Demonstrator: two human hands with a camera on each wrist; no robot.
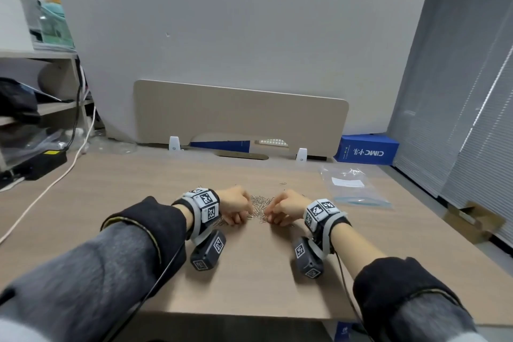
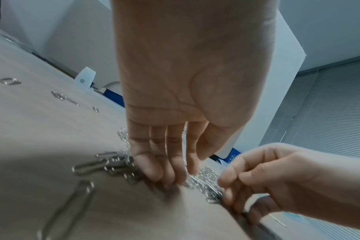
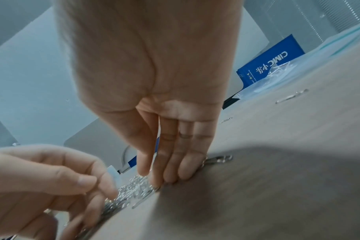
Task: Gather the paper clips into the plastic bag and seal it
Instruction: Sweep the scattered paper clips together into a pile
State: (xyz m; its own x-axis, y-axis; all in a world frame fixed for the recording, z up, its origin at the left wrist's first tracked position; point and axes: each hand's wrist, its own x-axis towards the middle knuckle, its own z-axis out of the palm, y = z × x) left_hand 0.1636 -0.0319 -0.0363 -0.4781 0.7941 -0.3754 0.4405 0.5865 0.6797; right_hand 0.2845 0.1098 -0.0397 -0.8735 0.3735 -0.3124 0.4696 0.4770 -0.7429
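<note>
Both hands down on the desk point(image 1: 249, 272), raking: left hand point(image 1: 234, 207) and right hand point(image 1: 286, 209) have fingers extended, tips on the surface, flanking the paper clips point(image 1: 261, 203) heaped between them; neither grips anything. Stray clips point(image 2: 60, 95) lie loose outside the heap. Plastic bag point(image 1: 355, 189) sits flat further back to the right, apart from the heap, untouched. Judgement: early stage. Still to do: collect strays, load bag, seal.
</note>
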